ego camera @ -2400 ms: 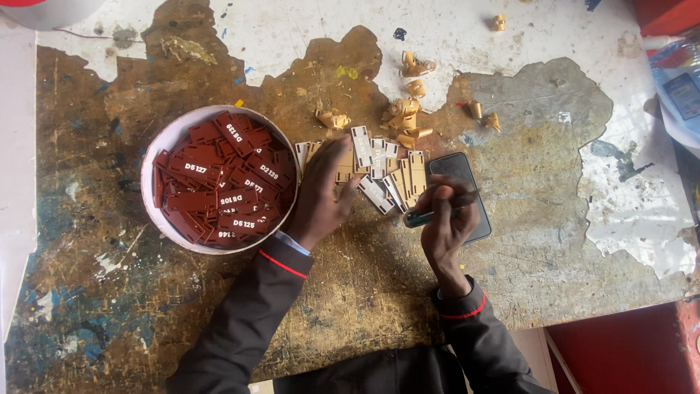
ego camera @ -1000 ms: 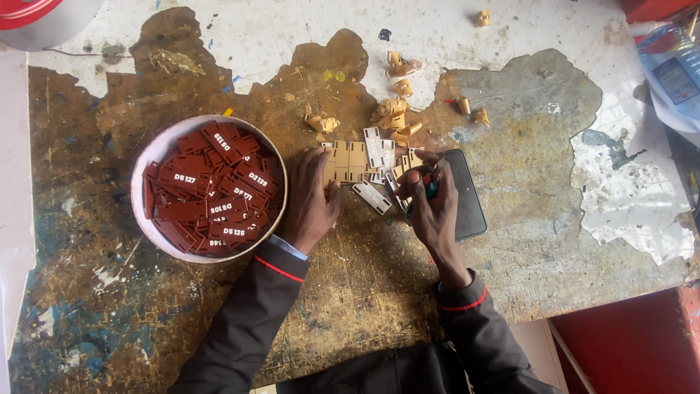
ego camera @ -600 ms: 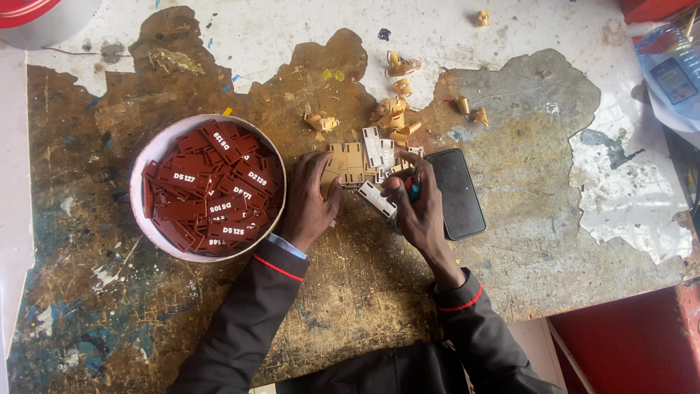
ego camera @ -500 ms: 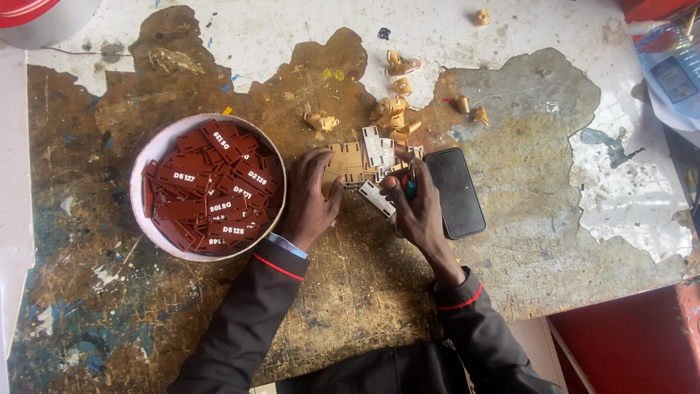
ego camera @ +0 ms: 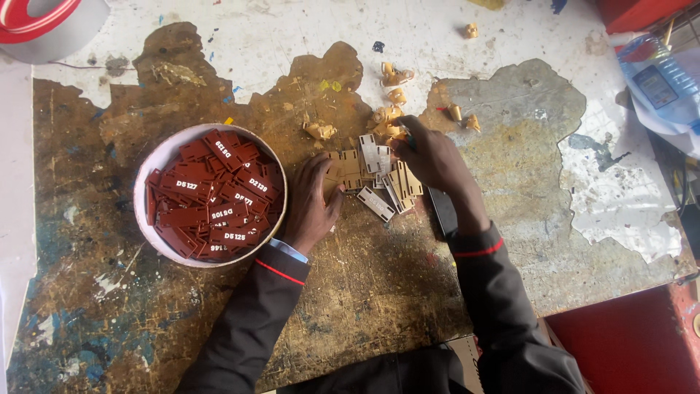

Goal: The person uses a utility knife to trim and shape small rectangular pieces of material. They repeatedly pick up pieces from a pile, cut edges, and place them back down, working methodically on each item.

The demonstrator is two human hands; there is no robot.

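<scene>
A white round bowl (ego camera: 139, 195) full of red-brown tags (ego camera: 219, 201) with white lettering stands left of centre. My left hand (ego camera: 310, 198) lies flat beside it, fingers spread, fingertips on a heap of small tan and pale tags (ego camera: 373, 181). My right hand (ego camera: 432, 157) rests over the far side of that heap, fingers curled. A thin dark-green tool (ego camera: 407, 138) pokes out between them; most of it is hidden. Under my right wrist lies a black flat slab (ego camera: 440, 211), only partly showing.
The worn tabletop (ego camera: 364, 292) has peeling white paint. Crumpled yellowish scraps (ego camera: 394, 95) lie beyond the heap. A plastic bottle (ego camera: 656, 80) lies at the top right, a red-and-white container (ego camera: 36, 22) at the top left, a red surface (ego camera: 620, 343) at the bottom right.
My right hand has moved left and away from me, off the black slab and onto the heap of tags, so its wrist now covers the slab. My left hand has barely shifted.
</scene>
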